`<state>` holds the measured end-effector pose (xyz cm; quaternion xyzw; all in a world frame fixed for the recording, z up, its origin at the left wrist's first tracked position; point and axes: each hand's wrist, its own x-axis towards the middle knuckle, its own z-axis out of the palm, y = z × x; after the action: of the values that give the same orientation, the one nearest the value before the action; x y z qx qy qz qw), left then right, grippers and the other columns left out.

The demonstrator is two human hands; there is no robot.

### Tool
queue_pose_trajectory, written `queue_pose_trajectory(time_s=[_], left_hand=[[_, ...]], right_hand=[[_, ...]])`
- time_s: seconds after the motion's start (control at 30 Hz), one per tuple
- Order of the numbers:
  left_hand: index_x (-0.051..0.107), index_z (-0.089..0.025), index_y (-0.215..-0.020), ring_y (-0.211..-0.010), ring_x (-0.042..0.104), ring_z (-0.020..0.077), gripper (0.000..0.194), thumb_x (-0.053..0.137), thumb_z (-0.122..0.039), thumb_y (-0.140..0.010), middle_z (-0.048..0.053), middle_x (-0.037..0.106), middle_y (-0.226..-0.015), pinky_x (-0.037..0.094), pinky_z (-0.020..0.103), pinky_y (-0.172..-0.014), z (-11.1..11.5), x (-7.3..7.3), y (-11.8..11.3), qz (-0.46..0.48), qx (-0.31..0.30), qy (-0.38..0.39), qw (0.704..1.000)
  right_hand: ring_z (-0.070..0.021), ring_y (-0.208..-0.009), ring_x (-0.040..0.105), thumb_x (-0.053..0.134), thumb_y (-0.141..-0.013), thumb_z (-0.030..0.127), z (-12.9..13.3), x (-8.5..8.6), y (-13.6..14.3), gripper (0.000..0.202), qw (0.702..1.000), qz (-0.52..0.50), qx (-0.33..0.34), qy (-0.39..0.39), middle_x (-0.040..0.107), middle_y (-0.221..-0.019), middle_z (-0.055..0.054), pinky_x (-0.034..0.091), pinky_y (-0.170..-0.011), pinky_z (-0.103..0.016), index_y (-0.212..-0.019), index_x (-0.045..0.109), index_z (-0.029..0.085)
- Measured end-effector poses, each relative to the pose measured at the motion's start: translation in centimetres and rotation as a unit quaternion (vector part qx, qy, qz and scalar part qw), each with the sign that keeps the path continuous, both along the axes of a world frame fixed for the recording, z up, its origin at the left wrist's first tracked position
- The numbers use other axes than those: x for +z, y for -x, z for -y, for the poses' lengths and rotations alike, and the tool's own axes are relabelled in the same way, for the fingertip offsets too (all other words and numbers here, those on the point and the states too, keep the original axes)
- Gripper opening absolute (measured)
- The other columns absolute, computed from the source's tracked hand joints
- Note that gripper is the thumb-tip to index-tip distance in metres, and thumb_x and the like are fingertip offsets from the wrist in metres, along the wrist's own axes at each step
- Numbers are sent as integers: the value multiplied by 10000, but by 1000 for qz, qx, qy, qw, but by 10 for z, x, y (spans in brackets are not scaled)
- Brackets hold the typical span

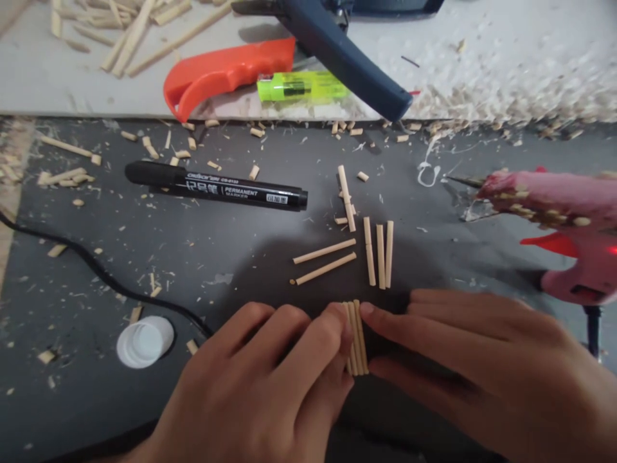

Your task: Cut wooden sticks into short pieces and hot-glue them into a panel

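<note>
Several short wooden sticks point(357, 341) lie side by side in a tight row between my two hands. My left hand point(270, 373) is closed on the row's left side, its fingers covering part of it. From the right, my right hand point(472, 354) presses its index fingertip and thumb against the outermost stick. Just beyond my fingers, two loose sticks point(325, 251) lie slanted, and a group of upright-lying sticks point(380, 255) sits to their right. Another stick point(346, 198) rests farther back, over small offcuts.
A pink glue gun point(554, 199) lies at right. A black permanent marker point(216, 186) and a white cap point(145, 341) are at left, near a black cable point(96, 263). Across the back, a white board point(120, 93) holds an orange-handled tool point(226, 67), a lime-green object point(303, 86) and dark-blue-handled cutters point(347, 58).
</note>
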<state>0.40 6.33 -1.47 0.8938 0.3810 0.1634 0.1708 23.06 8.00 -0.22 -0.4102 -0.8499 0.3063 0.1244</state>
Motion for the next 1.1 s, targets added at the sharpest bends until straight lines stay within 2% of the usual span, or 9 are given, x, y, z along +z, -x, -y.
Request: queue_pose_trajectory(time_s=[0.1, 0.27, 0.47, 0.53, 0.67, 0.8, 0.97, 1.03, 1.1], left_hand=[[728, -164, -1025, -699, 698, 154, 153, 588, -171, -964, -19, 784, -961, 487, 372, -556, -1, -1, -2, 4, 5, -12, 1000], [741, -168, -936, -659, 662, 146, 176, 569, -151, -968, -31, 753, -843, 420, 383, -582, 0, -2, -4, 0, 31, -10, 999], [749, -173, -923, -661, 653, 161, 184, 570, -142, -953, -21, 743, -838, 404, 382, -601, 3, 0, -2, 8, 5, -12, 1000], [751, -170, -928, -669, 661, 161, 170, 583, -148, -943, -16, 739, -840, 417, 377, -611, 3, 1, -1, 5, 3, -4, 1000], [757, -154, -976, -720, 677, 173, 171, 597, -206, -942, 6, 726, -857, 437, 373, -623, -1, 6, 1, 0, 3, 4, 1000], [756, -179, -1000, -731, 642, 173, 178, 590, -213, -945, 17, 708, -882, 446, 364, -648, -5, 8, 2, 5, 11, -5, 1000], [748, -187, -977, -768, 636, 197, 179, 572, -204, -949, 36, 700, -927, 446, 367, -662, -10, 9, 5, -6, -9, -14, 1000], [739, -183, -986, -797, 641, 213, 176, 571, -222, -949, 44, 700, -956, 445, 375, -678, -10, 9, 6, -5, -22, -18, 1000], [709, -172, -1036, -883, 645, 219, 170, 578, -230, -946, 61, 691, -1032, 462, 368, -736, -9, 9, 6, 31, -19, 0, 999]], right_hand=[[-109, -645, 645, 507, -1022, 235, 2, -3, -2, 120, 1000, -13, 10, 1, 697, -783, 18, 462, -567, -251, -1003, 624, 213], [-118, -664, 635, 510, -1024, 210, 4, -8, -4, 160, 1000, -15, 24, 9, 679, -790, 15, 461, -583, -264, -1158, 596, 194], [-117, -658, 616, 517, -1015, 164, 6, -6, -5, 213, 999, -11, 39, 14, 674, -799, 6, 440, -566, -271, -1217, 585, 161], [-119, -652, 602, 516, -1014, 173, 5, -4, -4, 195, 999, -16, 41, 13, 664, -791, 3, 421, -545, -272, -1193, 593, 161], [-102, -600, 564, 579, -968, 164, 3, -2, -2, 70, 999, -34, 22, -3, 616, -713, 37, 403, -536, -256, -1018, 612, 199], [-90, -611, 583, 736, -789, 161, 5, -1, -2, 375, 1000, 13, -12, 26, 629, -744, 78, 421, -560, -234, -1126, 592, 240], [-87, -583, 571, 769, -760, 248, 4, -4, -2, 584, 998, 40, -41, 35, 606, -732, 91, 419, -537, -217, -1300, 545, 265], [-83, -567, 555, 769, -767, 236, 2, -3, -2, 576, 998, 33, -28, 41, 593, -703, 96, 418, -548, -210, -1304, 567, 291], [-81, -541, 525, 756, -788, 231, -1, 0, -2, 464, 999, 22, -10, 37, 572, -668, 91, 397, -537, -211, -1229, 621, 279]])
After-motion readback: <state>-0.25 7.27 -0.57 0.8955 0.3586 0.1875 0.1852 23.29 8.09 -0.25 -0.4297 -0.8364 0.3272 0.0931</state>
